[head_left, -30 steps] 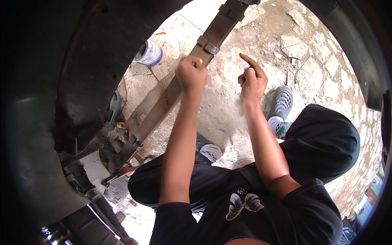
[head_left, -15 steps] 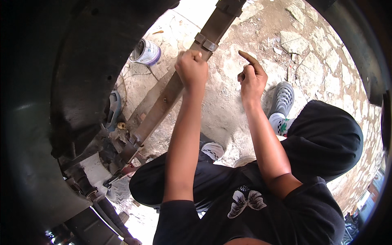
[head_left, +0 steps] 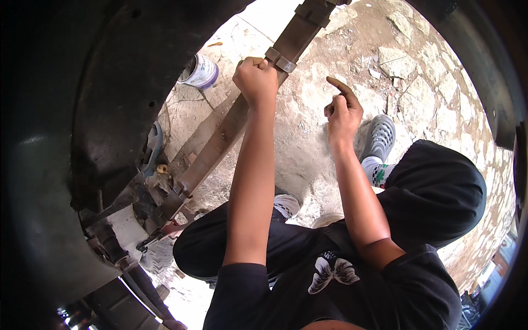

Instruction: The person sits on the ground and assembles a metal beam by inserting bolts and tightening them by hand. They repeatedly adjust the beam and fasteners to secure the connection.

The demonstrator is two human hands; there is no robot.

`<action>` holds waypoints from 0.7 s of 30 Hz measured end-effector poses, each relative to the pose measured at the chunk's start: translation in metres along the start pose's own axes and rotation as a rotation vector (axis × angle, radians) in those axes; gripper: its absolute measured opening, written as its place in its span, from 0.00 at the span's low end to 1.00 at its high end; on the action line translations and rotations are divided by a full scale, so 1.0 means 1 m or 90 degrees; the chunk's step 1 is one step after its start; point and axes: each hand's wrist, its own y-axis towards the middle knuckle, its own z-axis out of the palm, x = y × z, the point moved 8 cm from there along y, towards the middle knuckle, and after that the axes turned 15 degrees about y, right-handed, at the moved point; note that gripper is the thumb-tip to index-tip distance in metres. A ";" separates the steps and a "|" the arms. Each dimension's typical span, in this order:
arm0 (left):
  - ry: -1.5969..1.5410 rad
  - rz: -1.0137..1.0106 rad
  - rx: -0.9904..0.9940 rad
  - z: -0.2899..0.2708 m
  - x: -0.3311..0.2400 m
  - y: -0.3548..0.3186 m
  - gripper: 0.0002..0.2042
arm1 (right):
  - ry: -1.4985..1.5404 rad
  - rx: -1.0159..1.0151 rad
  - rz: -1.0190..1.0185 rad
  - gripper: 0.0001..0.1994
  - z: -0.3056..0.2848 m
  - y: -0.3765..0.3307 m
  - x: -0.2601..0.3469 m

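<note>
left hand (head_left: 256,82) makes a closed fist over the left edge of the slanting metal bar (head_left: 217,142), just beside its clamp (head_left: 280,59), any contents hidden; bare ground (head_left: 302,113) leaves open room before the right hand (head_left: 345,114), index finger (head_left: 343,88) out, others curled, grip unclear

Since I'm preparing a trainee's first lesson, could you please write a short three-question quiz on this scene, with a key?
1. True or false: the right hand has its index finger extended.

2. Multiple choice: how is the left hand shaped?
A) spread flat
B) curled into a fist
C) pointing with one finger

3. Short answer: in the picture, on which side of the long, flat, brown metal bar is the round white-and-purple bucket?

Key: 1. True. 2. B. 3. The left side.
</note>
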 end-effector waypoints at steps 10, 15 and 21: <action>0.031 0.047 -0.014 -0.006 -0.008 -0.008 0.04 | -0.026 -0.008 0.003 0.22 0.001 -0.002 0.003; 0.009 0.078 -0.012 0.005 -0.008 -0.016 0.03 | -0.007 -0.004 -0.051 0.20 -0.006 0.007 0.003; 0.036 0.093 -0.042 -0.006 -0.013 -0.010 0.03 | -0.015 -0.012 -0.019 0.20 -0.004 0.005 -0.005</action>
